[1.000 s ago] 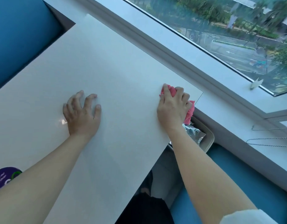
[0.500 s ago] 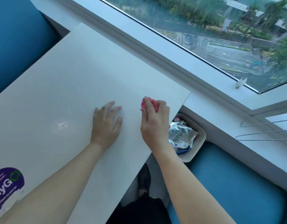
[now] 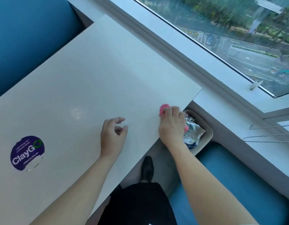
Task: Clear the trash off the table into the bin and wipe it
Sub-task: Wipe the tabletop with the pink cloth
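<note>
One beige bin (image 3: 208, 139), crumpled foil (image 3: 192, 132) inside.

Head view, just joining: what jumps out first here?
The right hand grips a pink cloth at the right edge of the white table. Just past that edge, a beige bin holds crumpled foil trash. A purple ClayGo sticker sits on the table's left part.

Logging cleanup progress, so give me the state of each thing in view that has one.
right hand, grips the pink cloth on the table near its edge.
left hand, loosely curled, holding nothing.
pink cloth, bunched up.
bin, open-topped, holds foil wrappers.
sticker, stuck on the table, partly torn.
</note>
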`<state>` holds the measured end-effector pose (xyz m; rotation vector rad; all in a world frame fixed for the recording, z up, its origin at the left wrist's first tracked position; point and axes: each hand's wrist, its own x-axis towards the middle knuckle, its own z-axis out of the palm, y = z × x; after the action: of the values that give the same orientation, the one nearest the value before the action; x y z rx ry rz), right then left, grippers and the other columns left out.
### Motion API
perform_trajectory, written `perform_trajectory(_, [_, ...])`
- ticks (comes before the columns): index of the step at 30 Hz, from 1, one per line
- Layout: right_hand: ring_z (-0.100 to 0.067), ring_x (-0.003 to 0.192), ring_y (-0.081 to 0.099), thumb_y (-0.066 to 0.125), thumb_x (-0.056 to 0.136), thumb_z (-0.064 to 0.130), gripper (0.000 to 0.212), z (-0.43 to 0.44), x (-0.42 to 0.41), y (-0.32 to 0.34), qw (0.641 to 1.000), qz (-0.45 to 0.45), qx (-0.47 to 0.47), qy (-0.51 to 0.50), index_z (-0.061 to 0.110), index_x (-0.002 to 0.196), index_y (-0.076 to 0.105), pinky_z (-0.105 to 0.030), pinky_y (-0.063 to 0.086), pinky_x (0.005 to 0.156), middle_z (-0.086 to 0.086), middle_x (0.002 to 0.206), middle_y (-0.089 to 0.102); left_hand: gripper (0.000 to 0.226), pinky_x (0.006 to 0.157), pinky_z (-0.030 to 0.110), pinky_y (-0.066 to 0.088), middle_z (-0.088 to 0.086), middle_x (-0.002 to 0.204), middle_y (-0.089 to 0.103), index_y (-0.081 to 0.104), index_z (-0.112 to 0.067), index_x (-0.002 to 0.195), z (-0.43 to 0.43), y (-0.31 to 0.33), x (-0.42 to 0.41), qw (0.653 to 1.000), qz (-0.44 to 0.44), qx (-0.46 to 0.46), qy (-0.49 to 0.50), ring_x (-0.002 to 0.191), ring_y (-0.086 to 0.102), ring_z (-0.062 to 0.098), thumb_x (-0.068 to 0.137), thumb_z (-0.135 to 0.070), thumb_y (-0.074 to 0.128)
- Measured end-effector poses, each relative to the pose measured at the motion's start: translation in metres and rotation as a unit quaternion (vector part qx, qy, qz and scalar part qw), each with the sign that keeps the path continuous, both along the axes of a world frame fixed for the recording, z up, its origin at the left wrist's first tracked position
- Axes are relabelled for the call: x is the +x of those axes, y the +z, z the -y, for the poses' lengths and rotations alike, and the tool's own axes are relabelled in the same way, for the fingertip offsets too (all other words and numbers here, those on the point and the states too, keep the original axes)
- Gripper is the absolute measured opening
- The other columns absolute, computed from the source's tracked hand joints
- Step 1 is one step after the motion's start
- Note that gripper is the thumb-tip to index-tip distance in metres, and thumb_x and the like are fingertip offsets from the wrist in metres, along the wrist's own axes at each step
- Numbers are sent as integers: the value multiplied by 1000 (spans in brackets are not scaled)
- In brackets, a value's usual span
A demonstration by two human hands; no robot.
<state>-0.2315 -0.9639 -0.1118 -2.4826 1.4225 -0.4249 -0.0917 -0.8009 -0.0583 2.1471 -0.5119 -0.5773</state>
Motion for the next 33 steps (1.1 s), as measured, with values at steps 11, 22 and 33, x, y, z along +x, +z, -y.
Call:
perform_trajectory(11, [-38,113,44,52,101,23,20,3,-33,73,969,160,134,-131,14,119,55,-39,33,95,-12,124,45,17,69,14,47,-19,98,66,65,-38,113,-48,38,-39,989,-143,11,-32,75,61,5,100,-28,64])
perform_trajectory(22, [-18,108,65,53,97,33,22,-219,69,166,849,302,427,76,55,96,48,-56,58,85,4,122,56,39,96,51,57,-2,118,72,64,-34,127,-169,107,-16,964,-232,-132,-3,102,73,26,89,-30,70])
perform_trajectory(33, [-38,71,69,66,94,27,21,-444,130,211,733,227,639,51,13,106,56,-64,59,60,-18,97,67,38,84,34,61,-2,117,73,60,-26,135,-416,150,7,951,-216,-194,107,103,74,20,98,-25,70])
